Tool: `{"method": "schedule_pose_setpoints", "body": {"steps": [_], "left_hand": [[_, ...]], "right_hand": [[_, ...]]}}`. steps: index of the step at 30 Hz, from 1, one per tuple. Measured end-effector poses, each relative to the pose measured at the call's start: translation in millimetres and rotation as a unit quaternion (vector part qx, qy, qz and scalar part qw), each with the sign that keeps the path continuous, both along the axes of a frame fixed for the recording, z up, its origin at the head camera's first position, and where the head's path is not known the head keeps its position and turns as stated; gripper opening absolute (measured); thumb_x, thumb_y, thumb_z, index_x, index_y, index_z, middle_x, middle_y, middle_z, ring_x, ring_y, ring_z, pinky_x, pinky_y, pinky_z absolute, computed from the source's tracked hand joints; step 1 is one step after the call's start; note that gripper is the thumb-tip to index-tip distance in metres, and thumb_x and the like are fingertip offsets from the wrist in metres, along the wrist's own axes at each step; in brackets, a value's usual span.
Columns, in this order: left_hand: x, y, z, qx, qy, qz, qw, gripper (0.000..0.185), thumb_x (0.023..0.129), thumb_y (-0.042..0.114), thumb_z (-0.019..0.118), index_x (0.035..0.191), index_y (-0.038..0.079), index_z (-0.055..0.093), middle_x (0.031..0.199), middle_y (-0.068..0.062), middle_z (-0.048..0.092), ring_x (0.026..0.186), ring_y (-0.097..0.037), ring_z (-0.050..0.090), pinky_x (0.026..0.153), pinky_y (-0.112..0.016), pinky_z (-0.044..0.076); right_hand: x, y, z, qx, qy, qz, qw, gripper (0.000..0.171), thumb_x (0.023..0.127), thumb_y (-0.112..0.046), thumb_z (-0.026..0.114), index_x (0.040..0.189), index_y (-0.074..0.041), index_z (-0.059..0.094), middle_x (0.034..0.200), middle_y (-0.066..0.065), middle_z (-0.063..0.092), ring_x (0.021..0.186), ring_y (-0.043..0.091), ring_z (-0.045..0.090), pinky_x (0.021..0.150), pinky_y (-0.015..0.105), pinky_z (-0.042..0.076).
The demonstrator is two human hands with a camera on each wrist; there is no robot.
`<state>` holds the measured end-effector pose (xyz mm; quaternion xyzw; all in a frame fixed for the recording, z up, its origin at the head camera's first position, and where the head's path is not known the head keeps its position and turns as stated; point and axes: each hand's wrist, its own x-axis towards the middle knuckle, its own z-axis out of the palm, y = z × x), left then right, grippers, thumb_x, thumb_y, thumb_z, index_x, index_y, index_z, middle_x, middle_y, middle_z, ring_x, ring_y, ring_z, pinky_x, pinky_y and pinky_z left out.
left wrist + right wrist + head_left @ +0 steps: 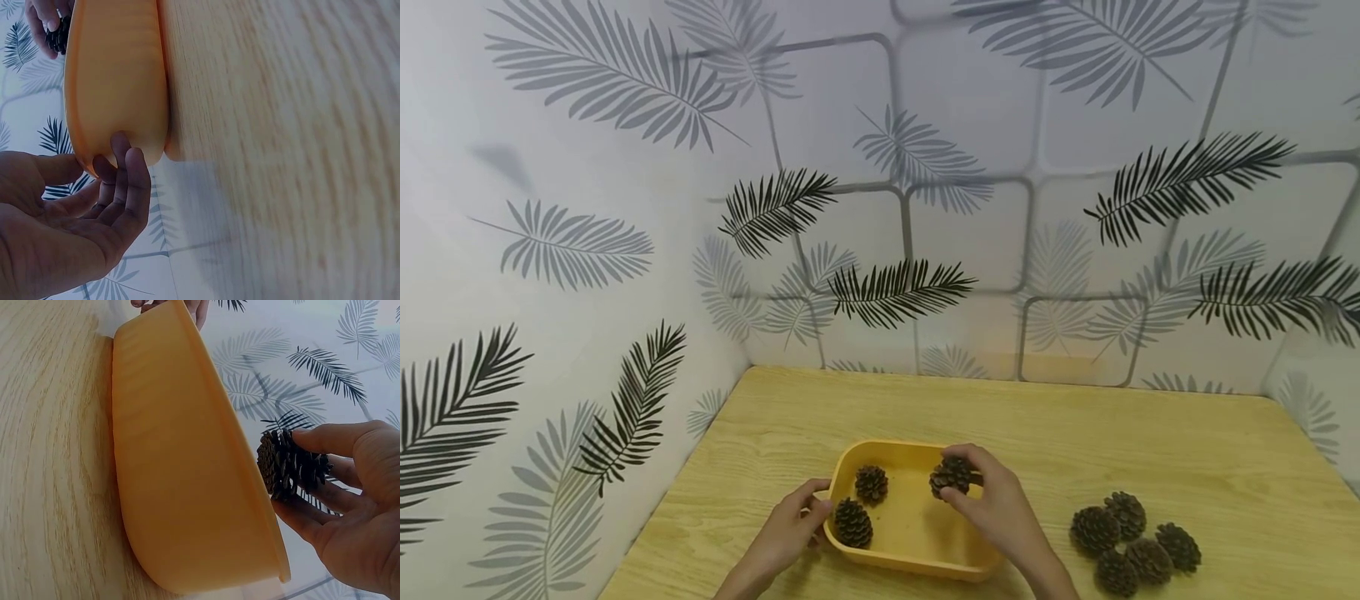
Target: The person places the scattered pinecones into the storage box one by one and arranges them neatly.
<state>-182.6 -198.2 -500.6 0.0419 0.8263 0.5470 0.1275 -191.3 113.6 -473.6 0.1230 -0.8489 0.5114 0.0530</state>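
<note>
A yellow plastic basin (917, 570) stands on the table in the head view, with two pine cones inside at its left end: one pine cone (871, 484) toward the back, another pine cone (853, 523) nearer the front. My left hand (790, 527) grips the basin's left end, thumb at the rim and fingers curled against the outer wall (119, 81). Over the right part of the basin, my right hand (997, 502) holds a pine cone (290, 464) between thumb and fingers, at about rim height in the right wrist view.
Several more pine cones (1148, 561) lie clustered on the wooden table (1037, 425), to the right of my right forearm. A pale wall (962, 233) with a leaf pattern rises behind the table and along its left side.
</note>
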Motion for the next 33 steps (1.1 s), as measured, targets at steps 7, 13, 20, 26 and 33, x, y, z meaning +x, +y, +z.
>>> {"method": "schedule_pose_setpoints", "body": {"steps": [7,13,20,26,33], "left_hand": [[-0.4,0.0,-0.2,-0.002,0.006,-0.002,1.0,0.043,0.111,0.025,0.053,0.147,0.001,0.053,0.093,-0.008,0.058,0.074,-0.021,0.065,0.066,-0.04,0.06],[0.4,0.5,1.4,-0.001,0.007,-0.004,1.0,0.045,0.111,0.025,0.053,0.148,0.0,0.052,0.094,-0.008,0.058,0.074,-0.02,0.065,0.066,-0.04,0.06],[1.6,1.3,2.7,-0.001,0.01,-0.006,0.9999,0.044,0.111,0.024,0.054,0.148,-0.001,0.052,0.093,-0.008,0.058,0.075,-0.02,0.064,0.067,-0.04,0.06],[1.3,0.7,1.8,0.001,0.008,-0.007,0.9999,0.044,0.111,0.025,0.054,0.148,0.0,0.053,0.093,-0.008,0.058,0.075,-0.021,0.065,0.067,-0.04,0.06],[1.0,0.3,1.1,0.002,0.013,-0.01,0.9999,0.044,0.111,0.025,0.054,0.148,0.0,0.053,0.093,-0.008,0.059,0.076,-0.022,0.066,0.066,-0.04,0.06]], "right_hand": [[-0.9,-4.8,0.2,-0.005,-0.009,0.002,1.0,0.043,0.089,-0.005,0.082,0.129,-0.015,0.069,0.134,0.005,0.067,0.129,0.036,0.059,0.102,0.057,0.052],[-6.0,-8.9,-3.9,-0.009,-0.007,0.008,1.0,0.043,0.088,-0.004,0.083,0.128,-0.013,0.07,0.131,0.004,0.068,0.126,0.035,0.061,0.101,0.053,0.054],[-9.0,-12.4,-6.9,-0.017,-0.009,0.016,1.0,0.042,0.087,-0.001,0.083,0.126,-0.011,0.071,0.127,0.003,0.069,0.123,0.034,0.062,0.098,0.05,0.056],[-10.6,-16.0,-8.0,-0.013,-0.005,0.017,1.0,0.042,0.087,-0.003,0.084,0.126,-0.011,0.071,0.128,0.004,0.069,0.122,0.033,0.063,0.097,0.05,0.057],[-13.7,-20.0,-9.7,-0.004,-0.003,0.014,1.0,0.041,0.087,-0.005,0.084,0.126,-0.012,0.071,0.129,0.003,0.069,0.124,0.034,0.062,0.097,0.049,0.057]]}}
